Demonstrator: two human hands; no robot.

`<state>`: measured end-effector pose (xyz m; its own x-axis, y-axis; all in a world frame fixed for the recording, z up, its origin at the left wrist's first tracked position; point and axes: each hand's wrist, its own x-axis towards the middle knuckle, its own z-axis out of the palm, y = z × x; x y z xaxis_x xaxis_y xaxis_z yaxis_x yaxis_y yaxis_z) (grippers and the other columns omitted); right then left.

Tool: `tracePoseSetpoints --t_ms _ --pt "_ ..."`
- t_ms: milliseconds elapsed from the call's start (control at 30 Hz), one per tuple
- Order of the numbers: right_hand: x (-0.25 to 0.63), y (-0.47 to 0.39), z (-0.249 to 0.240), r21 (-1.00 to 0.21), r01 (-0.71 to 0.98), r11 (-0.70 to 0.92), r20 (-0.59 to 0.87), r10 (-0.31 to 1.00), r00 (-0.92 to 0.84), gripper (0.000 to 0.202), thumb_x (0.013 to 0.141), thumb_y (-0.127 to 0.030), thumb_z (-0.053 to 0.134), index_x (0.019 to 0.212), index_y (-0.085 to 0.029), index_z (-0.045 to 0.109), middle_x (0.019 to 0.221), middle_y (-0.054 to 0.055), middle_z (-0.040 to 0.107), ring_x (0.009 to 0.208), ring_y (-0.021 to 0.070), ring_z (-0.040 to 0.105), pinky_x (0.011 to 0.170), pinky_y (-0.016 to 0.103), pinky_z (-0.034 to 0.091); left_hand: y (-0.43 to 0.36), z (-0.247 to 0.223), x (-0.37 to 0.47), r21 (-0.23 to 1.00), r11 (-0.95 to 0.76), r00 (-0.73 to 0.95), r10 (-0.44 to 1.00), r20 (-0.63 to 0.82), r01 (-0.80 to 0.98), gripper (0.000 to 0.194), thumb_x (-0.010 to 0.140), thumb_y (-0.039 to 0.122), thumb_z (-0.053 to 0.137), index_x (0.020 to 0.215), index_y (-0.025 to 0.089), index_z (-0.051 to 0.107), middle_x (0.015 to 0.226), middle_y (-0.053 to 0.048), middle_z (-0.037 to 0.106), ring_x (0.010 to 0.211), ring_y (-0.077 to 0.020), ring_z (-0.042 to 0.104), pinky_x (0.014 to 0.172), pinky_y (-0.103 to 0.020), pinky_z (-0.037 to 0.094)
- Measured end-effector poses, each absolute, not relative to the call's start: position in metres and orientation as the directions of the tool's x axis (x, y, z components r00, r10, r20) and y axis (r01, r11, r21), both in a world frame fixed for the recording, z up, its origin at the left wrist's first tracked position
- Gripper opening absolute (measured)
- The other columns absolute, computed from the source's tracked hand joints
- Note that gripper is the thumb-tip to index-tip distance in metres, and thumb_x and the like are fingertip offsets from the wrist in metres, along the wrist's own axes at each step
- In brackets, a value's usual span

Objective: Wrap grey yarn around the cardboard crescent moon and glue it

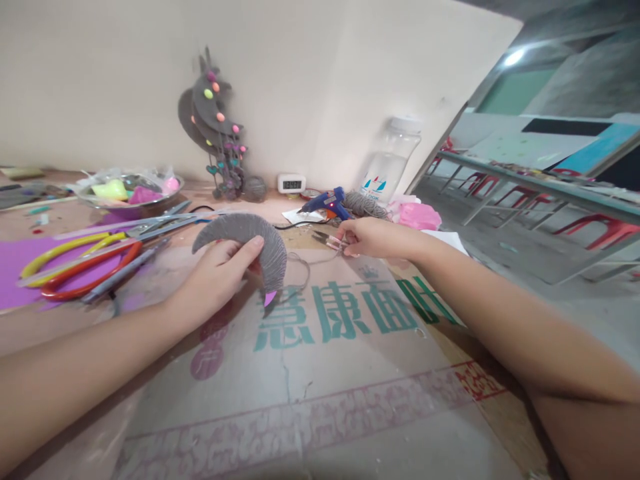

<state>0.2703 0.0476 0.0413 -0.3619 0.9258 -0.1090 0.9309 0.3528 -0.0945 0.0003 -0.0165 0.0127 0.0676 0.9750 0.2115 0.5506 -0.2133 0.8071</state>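
Observation:
My left hand [227, 270] is closed on a crescent [273, 250] wound in grey yarn, thumb on its front face. At its lower tip a bit of purple [271, 297] shows bare of yarn. A loose strand [306, 270] runs from the crescent across the table toward my right hand [360, 238]. That hand's fingers are closed around the pinkish handle of small thread snips [323, 237], whose dark blades point left. The snips are low over the tabletop; whether they touch it I cannot tell.
Behind the snips lie a blue glue gun [327, 202] and a grey yarn ball [367, 205]. A water bottle [387, 160] and a digital clock [291, 183] stand near the wall. Large scissors [90, 260] and a metal bowl [131, 207] are at left. A finished-looking moon ornament [213, 107] hangs behind.

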Motion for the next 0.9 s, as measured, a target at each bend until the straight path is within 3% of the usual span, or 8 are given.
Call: tracePoseSetpoints --t_ms 100,233,367,467,600,733,800,900 --pt "0.271 0.045 0.048 -0.168 0.912 0.374 -0.078 0.917 -0.391 0.025 0.070 -0.019 0.061 0.093 -0.023 0.066 0.079 0.000 0.065 0.065 0.0142 0.056 0.056 0.024 0.035 -0.016 0.011 0.000 0.832 -0.200 0.072 0.979 0.191 0.517 0.046 0.083 0.051 0.045 0.051 0.020 0.056 0.052 -0.001 0.063 0.053 -0.0165 0.059 0.051 -0.025 0.043" --pt "0.273 0.042 0.061 -0.227 0.898 0.378 0.098 0.926 -0.365 0.033 0.077 -0.022 0.057 0.110 -0.023 0.062 0.083 0.003 0.066 0.067 0.0159 0.056 0.060 0.026 0.037 -0.016 0.010 0.000 0.855 -0.181 0.077 0.983 0.164 0.485 0.044 0.082 0.051 0.047 0.055 0.019 0.059 0.057 -0.002 0.066 0.058 -0.0174 0.062 0.053 -0.025 0.044" --pt "0.272 0.042 0.064 -0.281 0.872 0.401 0.207 0.913 -0.353 0.041 0.075 -0.013 0.054 0.115 -0.021 0.060 0.098 0.007 0.066 0.081 0.0203 0.058 0.070 0.029 0.041 -0.016 0.012 0.001 0.868 -0.183 0.091 0.983 0.158 0.461 0.043 0.082 0.049 0.048 0.054 0.019 0.059 0.057 -0.001 0.066 0.058 -0.0165 0.062 0.054 -0.024 0.044" --pt "0.270 0.048 0.054 -0.399 0.805 0.439 0.201 0.899 -0.390 0.045 0.069 -0.007 0.050 0.110 -0.019 0.062 0.106 0.005 0.066 0.090 0.0206 0.058 0.076 0.029 0.042 -0.017 0.014 0.001 0.871 -0.180 0.100 0.983 0.151 0.457 0.044 0.083 0.048 0.047 0.051 0.019 0.057 0.053 -0.001 0.064 0.053 -0.0160 0.059 0.051 -0.025 0.043" --pt "0.265 0.058 0.036 -0.674 0.687 0.272 0.067 0.948 -0.310 0.036 0.065 -0.006 0.044 0.091 -0.016 0.067 0.079 0.002 0.066 0.065 0.0138 0.054 0.062 0.024 0.042 -0.017 0.015 0.001 0.857 -0.203 0.095 0.979 0.179 0.474 0.043 0.082 0.047 0.048 0.050 0.020 0.055 0.052 0.000 0.063 0.053 -0.0165 0.059 0.054 -0.026 0.045" --pt "0.262 0.062 0.026 -0.896 0.432 0.101 -0.032 0.956 -0.291 0.020 0.074 -0.020 0.047 0.079 -0.013 0.065 0.073 0.004 0.061 0.054 0.0094 0.044 0.051 0.022 0.037 -0.017 0.014 0.002 0.848 -0.210 0.084 0.978 0.193 0.487 0.043 0.083 0.045 0.048 0.048 0.020 0.054 0.053 0.000 0.063 0.056 -0.0163 0.059 0.056 -0.025 0.044" --pt "0.262 0.061 0.024 -0.908 0.405 0.112 -0.029 0.945 -0.325 0.025 0.079 -0.033 0.050 0.080 -0.012 0.064 0.077 0.004 0.061 0.056 0.0085 0.044 0.052 0.021 0.036 -0.017 0.013 0.002 0.856 -0.200 0.095 0.980 0.176 0.477 0.043 0.083 0.046 0.047 0.051 0.020 0.056 0.056 0.000 0.064 0.057 -0.0162 0.059 0.054 -0.025 0.043" --pt "0.261 0.057 0.025 -0.837 0.510 0.199 0.015 0.939 -0.342 0.031 0.077 -0.043 0.057 0.081 -0.013 0.065 0.076 0.001 0.059 0.058 0.0086 0.046 0.055 0.021 0.038 -0.017 0.013 0.002 0.858 -0.190 0.091 0.982 0.166 0.478 0.043 0.083 0.047 0.048 0.051 0.020 0.056 0.053 0.001 0.062 0.053 -0.0153 0.057 0.051 -0.025 0.040"
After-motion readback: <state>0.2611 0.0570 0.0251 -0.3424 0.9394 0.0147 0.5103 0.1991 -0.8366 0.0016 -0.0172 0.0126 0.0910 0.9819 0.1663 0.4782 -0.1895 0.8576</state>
